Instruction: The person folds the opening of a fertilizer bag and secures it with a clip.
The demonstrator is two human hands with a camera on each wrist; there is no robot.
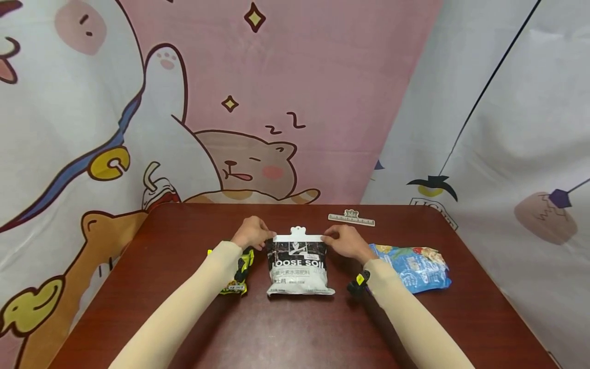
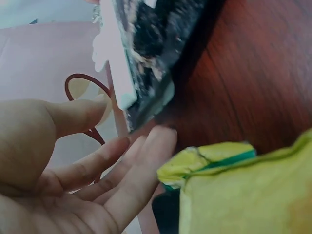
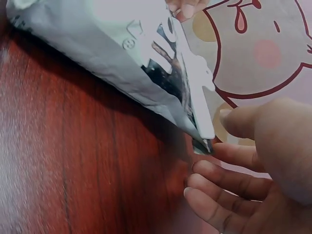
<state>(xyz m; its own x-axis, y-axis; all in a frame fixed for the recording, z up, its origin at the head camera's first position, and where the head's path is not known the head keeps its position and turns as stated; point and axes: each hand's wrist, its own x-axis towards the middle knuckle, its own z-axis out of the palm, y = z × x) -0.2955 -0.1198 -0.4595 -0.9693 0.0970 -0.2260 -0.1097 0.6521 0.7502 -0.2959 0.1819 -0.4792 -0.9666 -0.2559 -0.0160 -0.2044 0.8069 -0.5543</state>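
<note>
A black-and-white bag lettered LOOSE SOIL (image 1: pixel 297 274) stands mid-table. A white bag clip (image 1: pixel 298 238) with a scalloped handle runs along its top edge. My left hand (image 1: pixel 253 233) is at the clip's left end; in the left wrist view its thumb (image 2: pixel 83 114) and fingers are spread about the bag's corner, with a gap. At the clip's right end is my right hand (image 1: pixel 346 241). The right wrist view has its thumb a little off the clip and the index fingertip close by the bag's corner; whether it touches I cannot tell.
A yellow-and-black bag (image 1: pixel 237 279) lies left of the soil bag, partly behind the left forearm. On the right is a blue bag (image 1: pixel 417 269), partly covered by the right sleeve. Another clip, ruler-marked (image 1: pixel 351 219), lies near the back edge of the brown table (image 1: pixel 295 333).
</note>
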